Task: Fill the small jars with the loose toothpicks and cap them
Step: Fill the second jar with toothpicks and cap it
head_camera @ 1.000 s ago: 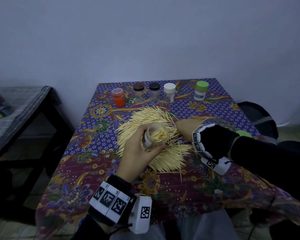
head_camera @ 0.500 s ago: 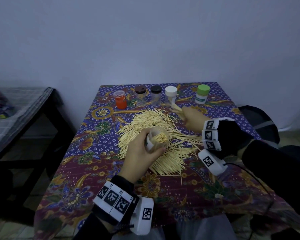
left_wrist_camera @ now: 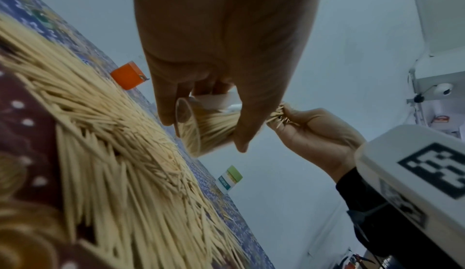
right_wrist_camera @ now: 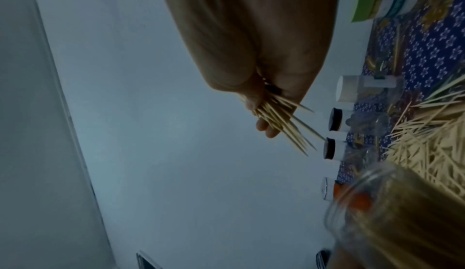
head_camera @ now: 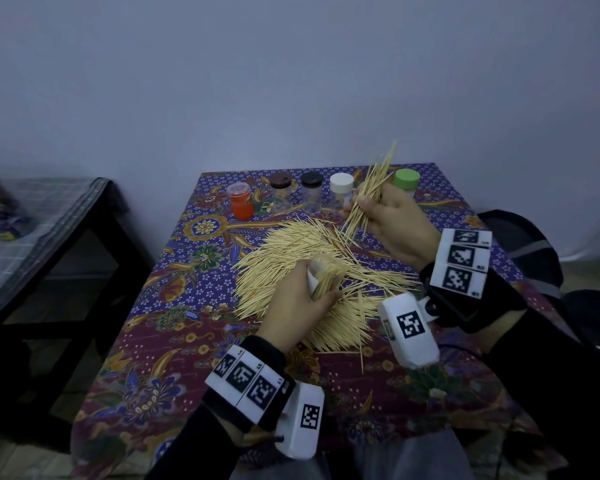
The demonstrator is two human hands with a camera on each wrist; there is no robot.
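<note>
I see my left hand (head_camera: 297, 299) low over the middle of the tabletop (head_camera: 174, 355), fingers and thumb curled round a small clear jar (head_camera: 321, 279) that lies tilted with its mouth toward the right. The jar is uncapped and already packed with toothpicks; in the left wrist view the jar (left_wrist_camera: 203, 128) shows them pressed against the glass. It sits just above the loose pile of toothpicks (head_camera: 302, 251), which fans out across the patterned cloth around and under the hand.

My right hand (head_camera: 392, 225) is raised farther back and to the right, palm side turned toward me, wrist bent. Its fingers are clamped on one bundle of toothpicks (head_camera: 369, 195) held slanted, the points sticking up past the far edge of the tabletop and the lower ends hanging toward the pile. From the right wrist view the bundle (right_wrist_camera: 284, 122) juts out beyond the fingertips.

Along the far edge I count five capped jars in a row, all upright: an orange jar (head_camera: 240, 201) at the left, a brown-capped jar (head_camera: 280, 191), a black-capped jar (head_camera: 311, 190), a white-capped jar (head_camera: 341, 192), and a green-capped jar (head_camera: 407, 180) at the right, partly behind my right hand. With the one I hold, that makes six jars.
</note>
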